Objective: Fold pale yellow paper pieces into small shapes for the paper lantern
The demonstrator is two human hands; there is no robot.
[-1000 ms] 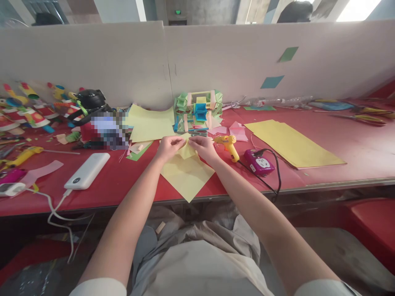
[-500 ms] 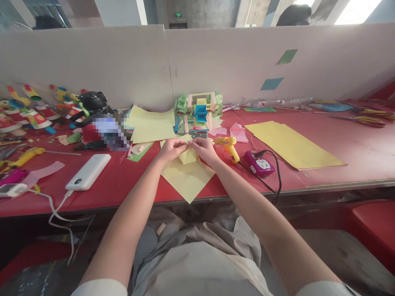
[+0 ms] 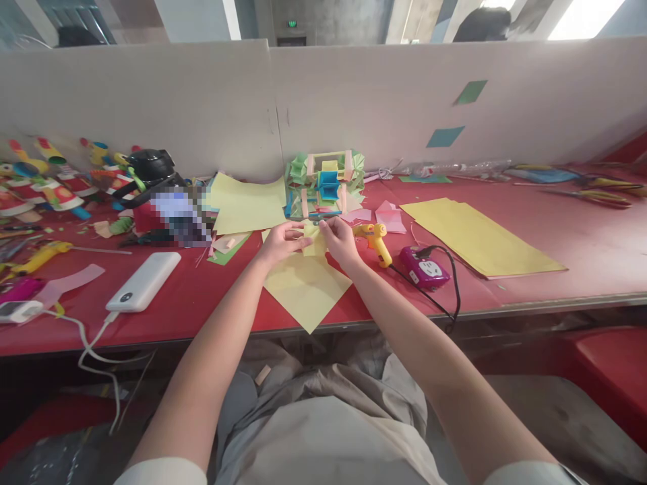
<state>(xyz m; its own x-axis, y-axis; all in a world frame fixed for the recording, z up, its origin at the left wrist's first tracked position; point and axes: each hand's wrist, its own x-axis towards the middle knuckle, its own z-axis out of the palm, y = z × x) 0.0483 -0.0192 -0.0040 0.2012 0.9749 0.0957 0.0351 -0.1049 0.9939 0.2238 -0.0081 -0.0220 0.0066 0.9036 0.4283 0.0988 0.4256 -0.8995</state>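
Note:
A small piece of folded yellow paper (image 3: 314, 242) is held up between my two hands. My left hand (image 3: 284, 242) pinches its left side with thumb and fingers. On the other side, my right hand (image 3: 340, 239) grips the paper's upper right part between closed fingers. Below them a larger pale yellow sheet (image 3: 309, 296) lies on the red table, one corner pointing toward me. Just right of my right hand rests a yellow glue gun (image 3: 375, 241). Behind my hands stands a paper and wood-stick model (image 3: 328, 182) in green and blue.
A purple power socket (image 3: 424, 268) with a black cord sits at right, before stacked yellow sheets (image 3: 480, 239). On the left are a white power bank (image 3: 144, 283), a black-lidded container (image 3: 151, 168) and several paper figures (image 3: 55, 185). A white partition (image 3: 151, 101) borders the table's back.
The small yellow paper has turned and now shows a narrower face. My right hand has shifted slightly right and its fingers have curled more; my left hand is almost where it was.

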